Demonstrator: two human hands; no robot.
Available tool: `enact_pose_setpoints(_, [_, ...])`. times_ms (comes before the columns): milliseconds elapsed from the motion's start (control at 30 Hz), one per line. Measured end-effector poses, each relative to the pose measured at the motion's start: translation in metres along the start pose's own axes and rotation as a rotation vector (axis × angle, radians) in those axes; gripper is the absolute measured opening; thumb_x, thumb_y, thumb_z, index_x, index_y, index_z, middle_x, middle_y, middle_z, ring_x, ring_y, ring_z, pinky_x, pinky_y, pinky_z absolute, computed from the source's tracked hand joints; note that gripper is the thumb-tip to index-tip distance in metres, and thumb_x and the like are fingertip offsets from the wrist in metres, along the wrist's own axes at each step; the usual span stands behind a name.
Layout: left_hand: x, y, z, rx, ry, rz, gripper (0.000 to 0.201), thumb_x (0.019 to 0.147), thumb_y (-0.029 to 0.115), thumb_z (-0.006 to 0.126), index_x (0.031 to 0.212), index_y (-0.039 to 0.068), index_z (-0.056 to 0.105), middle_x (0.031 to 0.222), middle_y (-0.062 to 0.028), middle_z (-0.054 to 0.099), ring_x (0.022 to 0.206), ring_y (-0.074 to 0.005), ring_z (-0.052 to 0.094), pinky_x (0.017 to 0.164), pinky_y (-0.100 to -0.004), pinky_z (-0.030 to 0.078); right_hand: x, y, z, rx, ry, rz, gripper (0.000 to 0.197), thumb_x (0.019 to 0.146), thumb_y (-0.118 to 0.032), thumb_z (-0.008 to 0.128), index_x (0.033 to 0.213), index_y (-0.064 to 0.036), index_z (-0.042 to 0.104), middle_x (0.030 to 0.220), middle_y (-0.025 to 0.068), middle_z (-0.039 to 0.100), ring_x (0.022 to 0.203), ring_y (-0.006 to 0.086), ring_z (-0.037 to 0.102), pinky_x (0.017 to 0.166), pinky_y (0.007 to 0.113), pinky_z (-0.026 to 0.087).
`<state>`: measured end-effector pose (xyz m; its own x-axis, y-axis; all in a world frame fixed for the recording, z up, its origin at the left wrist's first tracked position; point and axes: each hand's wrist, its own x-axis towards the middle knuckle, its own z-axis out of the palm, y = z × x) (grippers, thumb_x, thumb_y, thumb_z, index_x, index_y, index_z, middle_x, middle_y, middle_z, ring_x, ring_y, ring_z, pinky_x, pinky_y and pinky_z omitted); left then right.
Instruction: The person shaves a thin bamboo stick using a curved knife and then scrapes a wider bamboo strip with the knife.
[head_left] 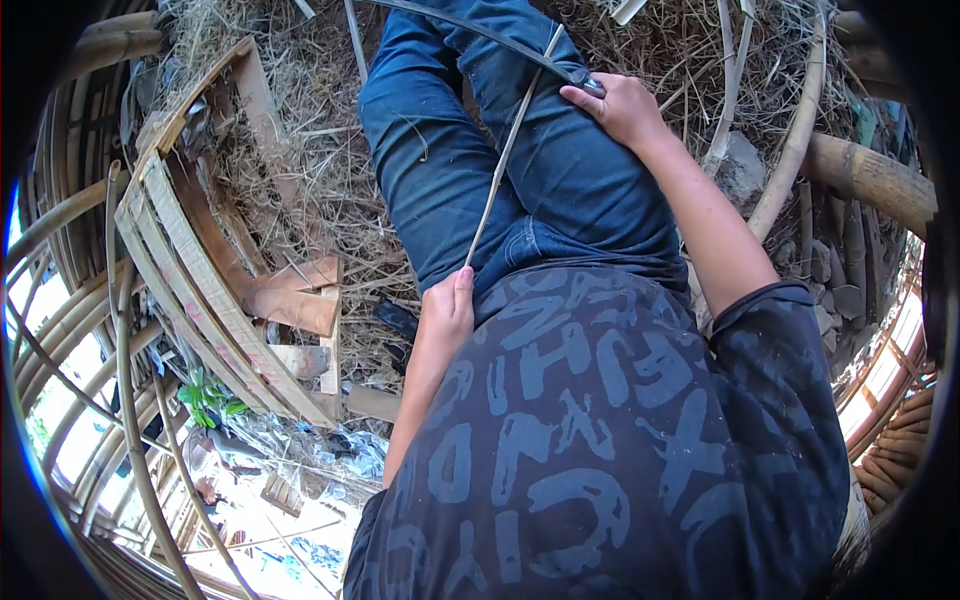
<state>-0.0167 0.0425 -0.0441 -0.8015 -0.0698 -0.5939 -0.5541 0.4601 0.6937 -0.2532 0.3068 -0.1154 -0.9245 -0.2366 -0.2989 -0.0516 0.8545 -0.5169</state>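
My left hand (447,312) is closed near my waist, with the thumb laid along the lower end of a thin bamboo strip (500,165). The strip slants up and to the right across my jeans, over my thigh. Beyond it, my right hand (625,108) grips the dark handle of a long, slightly curved knife (480,32) at my right knee. Its narrow blade reaches up and left above both legs and leaves the picture at the top. Strip and blade cross close to the handle; whether they touch I cannot tell.
A broken wooden crate (215,290) lies to my left on straw-like shavings (320,180). Bamboo poles (125,330) rise at the far left. At right are a thick bamboo pole (870,180), a thinner one (795,150) and stones (742,170). Green leaves (210,397) grow by the crate.
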Motion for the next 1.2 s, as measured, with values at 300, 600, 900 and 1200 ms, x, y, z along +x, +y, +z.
enact_pose_setpoints(300, [-0.073, -0.044, -0.031, -0.077, -0.055, -0.051, 0.039, 0.101, 0.025, 0.04, 0.077, -0.004, 0.048, 0.06, -0.0104, 0.041, 0.056, -0.0158, 0.037, 0.053, -0.0334, 0.036, 0.005, 0.009, 0.012, 0.077, 0.15, 0.064, 0.063, 0.084, -0.064, 0.054, 0.083, -0.002, 0.066, 0.078, 0.0219, 0.066, 0.079, 0.0395, 0.064, 0.071, 0.043, 0.049])
enact_pose_setpoints(600, [-0.081, -0.06, -0.044, -0.293, 0.049, 0.106, 0.036, 0.104, 0.03, 0.035, 0.078, 0.007, 0.046, 0.069, 0.0051, 0.035, 0.062, -0.007, 0.033, 0.056, -0.0228, 0.03, -0.008, 0.012, 0.014, 0.289, 0.317, 0.072, 0.062, 0.087, -0.057, 0.059, 0.07, 0.0027, 0.058, 0.059, 0.0142, 0.053, 0.057, 0.0182, 0.047, 0.059, 0.036, 0.042])
enact_pose_setpoints(900, [-0.018, 0.031, -0.066, -0.359, -0.235, -0.079, 0.034, 0.104, 0.032, 0.032, 0.081, 0.01, 0.045, 0.061, 0.006, 0.036, 0.049, -0.0027, 0.028, 0.042, -0.021, 0.023, -0.034, 0.009, -0.003, 0.401, 0.392, 0.134, 0.062, 0.08, -0.059, 0.064, 0.068, 0.0019, 0.06, 0.061, 0.0165, 0.058, 0.06, 0.0294, 0.059, 0.06, 0.039, 0.045])
enact_pose_setpoints(1200, [0.033, 0.081, -0.04, 0.56, 0.341, 0.517, 0.057, 0.093, 0.031, 0.057, 0.137, 0.0, 0.037, 0.132, -0.0225, 0.048, 0.123, -0.0294, 0.048, 0.095, -0.0416, 0.043, -0.071, -0.025, -0.029, 0.892, 0.299, 0.203, 0.051, 0.086, -0.049, 0.066, 0.06, -0.0098, 0.047, 0.049, -0.0023, 0.047, 0.042, 0.0066, 0.047, 0.041, 0.024, 0.037])
